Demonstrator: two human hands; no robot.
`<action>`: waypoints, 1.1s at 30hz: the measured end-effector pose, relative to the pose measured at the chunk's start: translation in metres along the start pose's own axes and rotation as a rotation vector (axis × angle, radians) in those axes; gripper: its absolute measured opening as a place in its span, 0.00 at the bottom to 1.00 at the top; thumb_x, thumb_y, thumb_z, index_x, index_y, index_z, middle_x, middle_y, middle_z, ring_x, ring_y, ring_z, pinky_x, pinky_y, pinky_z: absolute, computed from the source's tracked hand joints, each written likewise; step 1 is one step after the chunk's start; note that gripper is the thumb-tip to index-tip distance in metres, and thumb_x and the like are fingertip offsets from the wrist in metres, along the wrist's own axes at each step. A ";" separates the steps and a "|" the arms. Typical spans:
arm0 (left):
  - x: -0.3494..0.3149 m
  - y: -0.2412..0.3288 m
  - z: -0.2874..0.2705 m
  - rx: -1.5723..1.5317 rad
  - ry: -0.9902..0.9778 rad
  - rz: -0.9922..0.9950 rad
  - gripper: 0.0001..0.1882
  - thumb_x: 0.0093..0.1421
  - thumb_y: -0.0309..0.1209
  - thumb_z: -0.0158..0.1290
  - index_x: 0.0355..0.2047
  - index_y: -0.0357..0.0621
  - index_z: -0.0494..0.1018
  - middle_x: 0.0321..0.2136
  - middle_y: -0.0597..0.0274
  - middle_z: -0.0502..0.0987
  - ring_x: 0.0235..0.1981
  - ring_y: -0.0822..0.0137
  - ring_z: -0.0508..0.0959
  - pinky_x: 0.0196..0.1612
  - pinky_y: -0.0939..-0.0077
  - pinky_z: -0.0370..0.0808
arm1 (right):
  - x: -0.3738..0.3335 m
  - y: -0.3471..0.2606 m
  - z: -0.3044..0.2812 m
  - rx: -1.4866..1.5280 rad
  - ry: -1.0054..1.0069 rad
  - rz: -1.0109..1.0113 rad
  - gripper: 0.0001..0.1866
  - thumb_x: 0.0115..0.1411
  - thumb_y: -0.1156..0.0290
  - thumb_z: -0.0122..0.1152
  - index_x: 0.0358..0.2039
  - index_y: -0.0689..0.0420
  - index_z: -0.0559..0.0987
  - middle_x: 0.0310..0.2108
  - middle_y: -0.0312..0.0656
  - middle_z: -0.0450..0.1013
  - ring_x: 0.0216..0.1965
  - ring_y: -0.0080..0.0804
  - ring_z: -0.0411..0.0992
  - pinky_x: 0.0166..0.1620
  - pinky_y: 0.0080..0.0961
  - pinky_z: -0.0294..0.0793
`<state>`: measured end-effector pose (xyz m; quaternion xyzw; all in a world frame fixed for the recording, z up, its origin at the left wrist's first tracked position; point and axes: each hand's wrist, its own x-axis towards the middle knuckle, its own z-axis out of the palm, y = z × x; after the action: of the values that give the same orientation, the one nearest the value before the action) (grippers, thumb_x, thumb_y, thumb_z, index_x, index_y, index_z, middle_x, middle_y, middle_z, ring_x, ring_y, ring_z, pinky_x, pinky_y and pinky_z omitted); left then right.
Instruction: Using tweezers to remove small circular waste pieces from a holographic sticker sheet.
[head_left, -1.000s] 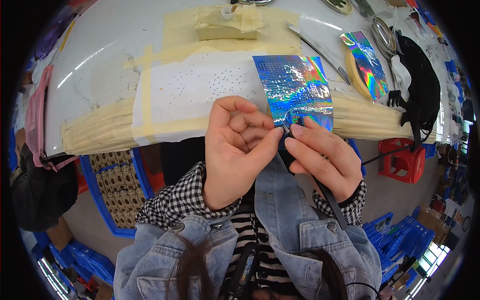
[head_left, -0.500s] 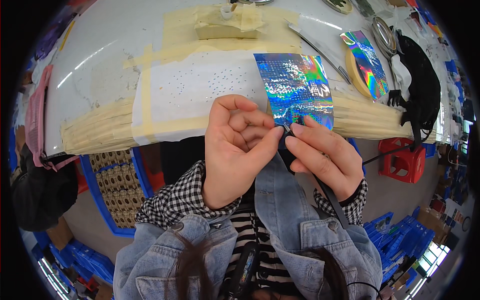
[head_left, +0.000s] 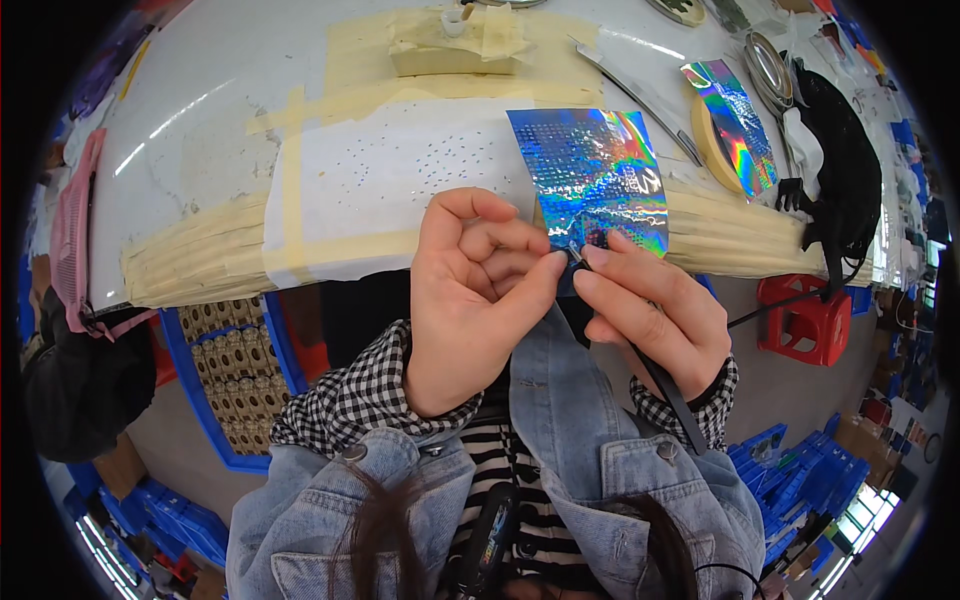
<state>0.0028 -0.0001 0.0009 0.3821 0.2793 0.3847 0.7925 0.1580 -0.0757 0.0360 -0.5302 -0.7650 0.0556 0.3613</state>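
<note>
A shiny holographic sheet, blue with rainbow glints and rows of small marks, extends over the front edge of the table. At its lower left corner, my left hand is closed, thumb against index finger, on the sheet's edge. My right hand grips slim black tweezers, whose rear end sticks out below the palm. Their metal tip meets the sheet's lower edge beside my left thumb. Whatever lies between the tip and the thumb is too small to make out. White paper dotted with tiny blue pieces lies to the left.
Masking tape covers the table's front edge. Beyond the paper stands a tape-covered block with a small cup. To the right lie a long metal tool, a tape roll under another holographic piece, and a black bag.
My right hand and the tweezers have shifted very slightly to the right. Reflections on the sheet have changed as it tilted a little. My left hand stays almost still.
</note>
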 end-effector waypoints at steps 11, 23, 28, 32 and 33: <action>0.000 0.000 -0.001 0.020 -0.004 0.018 0.23 0.52 0.13 0.52 0.44 0.40 0.56 0.33 0.59 0.74 0.34 0.77 0.76 0.36 0.87 0.72 | 0.001 0.000 -0.001 -0.072 -0.033 -0.060 0.17 0.48 0.70 0.64 0.38 0.64 0.78 0.37 0.49 0.73 0.37 0.42 0.75 0.44 0.37 0.77; 0.000 0.000 0.000 0.015 -0.008 0.021 0.23 0.52 0.13 0.52 0.44 0.40 0.56 0.32 0.59 0.74 0.32 0.78 0.75 0.35 0.87 0.73 | 0.000 0.004 0.001 -0.080 -0.010 -0.099 0.16 0.48 0.71 0.64 0.38 0.64 0.78 0.37 0.49 0.73 0.36 0.41 0.75 0.43 0.36 0.77; -0.001 -0.001 -0.002 0.013 -0.005 0.021 0.22 0.52 0.13 0.52 0.44 0.40 0.56 0.33 0.58 0.74 0.34 0.77 0.76 0.35 0.88 0.73 | 0.000 0.003 0.002 -0.025 0.015 -0.073 0.17 0.47 0.70 0.65 0.38 0.63 0.78 0.37 0.48 0.73 0.36 0.41 0.75 0.44 0.36 0.77; -0.001 -0.002 -0.001 0.002 -0.019 0.039 0.19 0.53 0.13 0.52 0.41 0.39 0.58 0.33 0.58 0.74 0.36 0.76 0.76 0.37 0.87 0.73 | 0.003 0.003 0.003 -0.035 0.057 -0.063 0.17 0.47 0.70 0.65 0.38 0.62 0.79 0.36 0.46 0.73 0.36 0.39 0.75 0.44 0.37 0.76; -0.001 -0.003 -0.002 -0.001 -0.024 0.043 0.18 0.53 0.13 0.52 0.40 0.39 0.59 0.33 0.59 0.74 0.36 0.76 0.76 0.37 0.87 0.74 | 0.006 0.003 0.003 -0.039 0.069 -0.070 0.17 0.47 0.70 0.65 0.38 0.62 0.79 0.36 0.46 0.73 0.36 0.38 0.75 0.44 0.37 0.76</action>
<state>0.0020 -0.0012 -0.0022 0.3924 0.2614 0.3971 0.7874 0.1579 -0.0684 0.0356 -0.5115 -0.7711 0.0098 0.3789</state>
